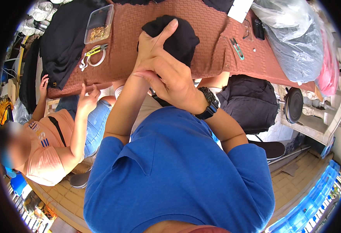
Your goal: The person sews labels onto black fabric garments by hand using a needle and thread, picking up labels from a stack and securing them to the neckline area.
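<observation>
– Brown, textured-cloth-covered surface [213, 46] looks busy. How's your grip?

– So-so tbh. Bunched soft black fabric [184, 42] is at my left hand [151, 46], over the surface, can't tell if it's touching down. Thumb's stretched along the top, fingers hidden underneath, so no idea how tight that hold is. Right hand [174, 79] crosses my left wrist, fingers curled, thumb drawn in close. Can't tell if anything thin's pinched there.

– So what could bite you?

– Slipping, mostly. If the hidden hold is loose, one tug might drag the folds out of line. Crossed hands block my view too, so I could catch the wrong layer. And reaching wide left might knock the clear plastic box [107, 27] and scatter its small gold-coloured pieces [96, 34].
</observation>
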{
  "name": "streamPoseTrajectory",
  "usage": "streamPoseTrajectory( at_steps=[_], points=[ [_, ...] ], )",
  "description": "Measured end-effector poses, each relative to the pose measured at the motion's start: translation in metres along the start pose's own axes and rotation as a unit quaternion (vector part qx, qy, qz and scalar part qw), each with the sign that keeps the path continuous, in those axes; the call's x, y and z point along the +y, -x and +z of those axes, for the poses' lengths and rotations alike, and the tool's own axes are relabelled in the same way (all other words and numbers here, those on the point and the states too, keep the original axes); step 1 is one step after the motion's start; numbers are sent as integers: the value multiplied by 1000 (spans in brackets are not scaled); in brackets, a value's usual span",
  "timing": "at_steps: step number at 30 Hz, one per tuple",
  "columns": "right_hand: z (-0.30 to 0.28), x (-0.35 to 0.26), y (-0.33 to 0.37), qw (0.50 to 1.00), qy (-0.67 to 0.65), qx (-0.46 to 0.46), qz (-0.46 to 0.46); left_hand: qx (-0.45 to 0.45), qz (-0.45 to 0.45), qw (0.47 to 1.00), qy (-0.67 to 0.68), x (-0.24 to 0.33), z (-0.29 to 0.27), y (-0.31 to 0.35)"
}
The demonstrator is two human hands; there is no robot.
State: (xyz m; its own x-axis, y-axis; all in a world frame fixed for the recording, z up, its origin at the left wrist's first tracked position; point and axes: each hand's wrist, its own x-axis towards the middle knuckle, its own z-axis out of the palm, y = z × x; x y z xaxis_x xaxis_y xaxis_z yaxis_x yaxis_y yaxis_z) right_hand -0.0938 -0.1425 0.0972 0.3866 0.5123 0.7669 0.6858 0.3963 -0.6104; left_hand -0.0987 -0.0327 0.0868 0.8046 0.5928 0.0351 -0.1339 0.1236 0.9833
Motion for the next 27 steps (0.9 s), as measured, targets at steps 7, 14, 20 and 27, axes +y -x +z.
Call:
streamPoseTrajectory(
  at_steps=[7, 14, 20, 27],
  points=[
    [-11, 19, -3, 998, 12, 30, 57, -56, -187, 977, 87, -20, -3, -3],
    [-23, 42, 28, 972, -69, 29, 224, -52, -164, 959, 224, -75, 0, -4],
    [-24, 27, 22, 984, -79, 8, 160, 67, -88, 992, 52, -62, 11, -7],
    [-24, 21, 32, 975, -109, 7, 194, -28, -231, 892, 387, -9, 20, 5]
  ],
)
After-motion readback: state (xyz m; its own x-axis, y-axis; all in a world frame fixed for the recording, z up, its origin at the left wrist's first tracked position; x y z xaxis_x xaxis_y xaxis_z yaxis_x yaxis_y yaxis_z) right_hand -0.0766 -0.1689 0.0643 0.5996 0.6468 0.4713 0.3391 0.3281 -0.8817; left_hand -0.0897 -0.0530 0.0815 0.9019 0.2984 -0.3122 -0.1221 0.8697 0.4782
